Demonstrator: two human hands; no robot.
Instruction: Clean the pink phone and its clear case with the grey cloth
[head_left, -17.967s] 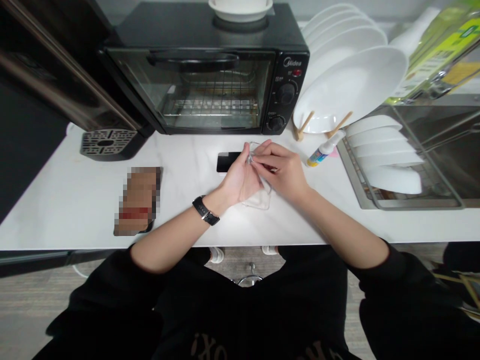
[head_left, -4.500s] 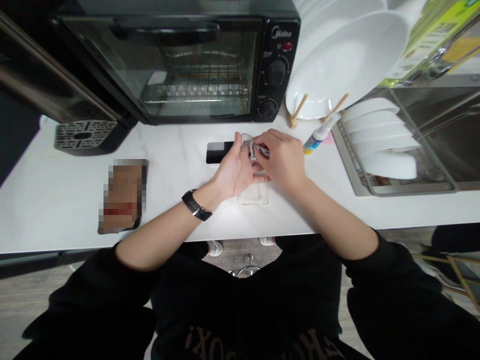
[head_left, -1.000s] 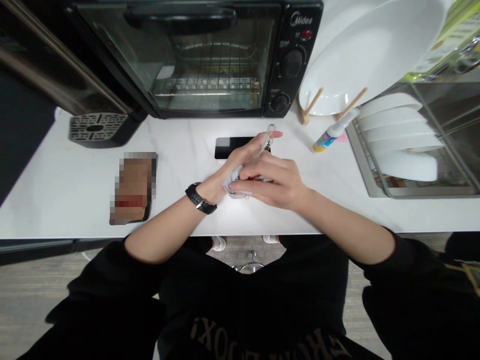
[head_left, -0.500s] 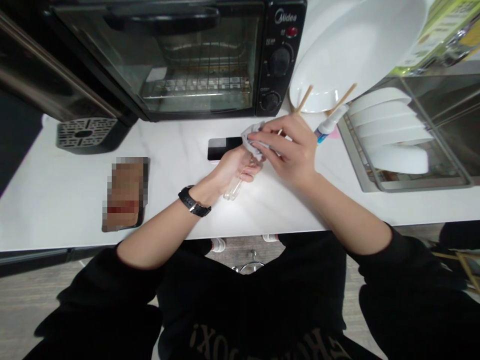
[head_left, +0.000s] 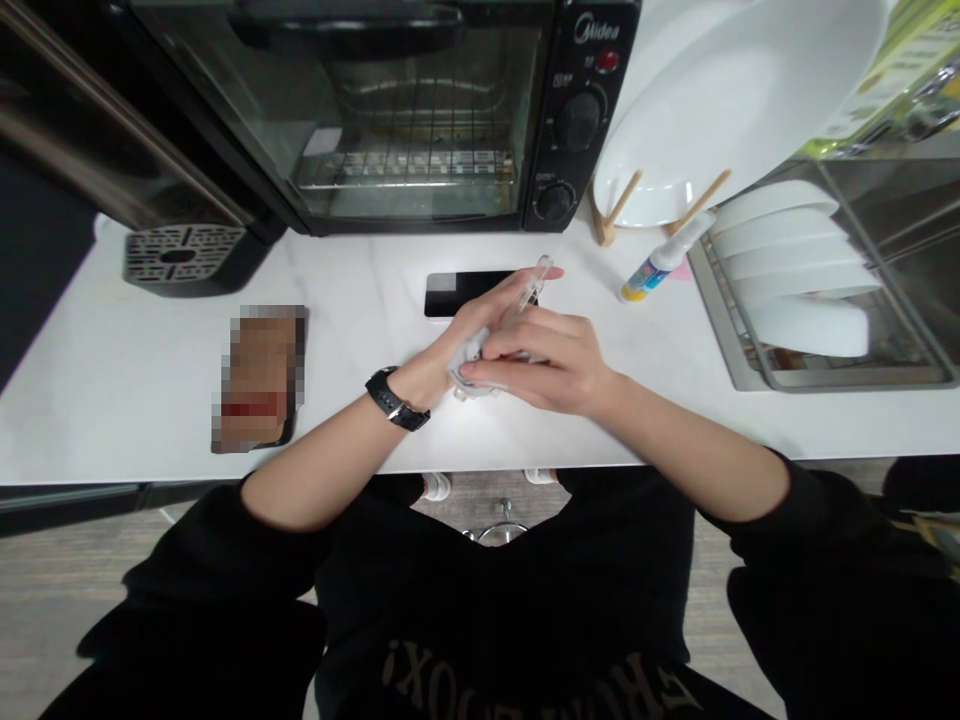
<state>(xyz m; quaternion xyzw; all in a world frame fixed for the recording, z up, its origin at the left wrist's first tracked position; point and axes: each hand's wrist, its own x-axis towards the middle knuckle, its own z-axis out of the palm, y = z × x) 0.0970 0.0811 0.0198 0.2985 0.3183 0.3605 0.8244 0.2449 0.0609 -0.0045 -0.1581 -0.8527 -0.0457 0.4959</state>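
My left hand grips a clear plastic piece that looks like a phone case; its upper end sticks out past the fingers, and most of it is hidden by my hands. In my right hand, thumb and fingers pinch a crumpled pale grey cloth, pressed against the lower part of the clear case. Just behind my left hand, a dark-screened phone lies on the white counter, partly covered by that hand.
A black toaster oven stands at the back. Left are a drip tray and a blurred-out phone-shaped item. Right are a white-nozzled bottle, a wooden plate stand, a large white plate and a rack of white bowls.
My right hand and the cloth have moved down and left, from the case's upper end to its lower part. The case's upper end now shows. The camera view has shifted slightly.
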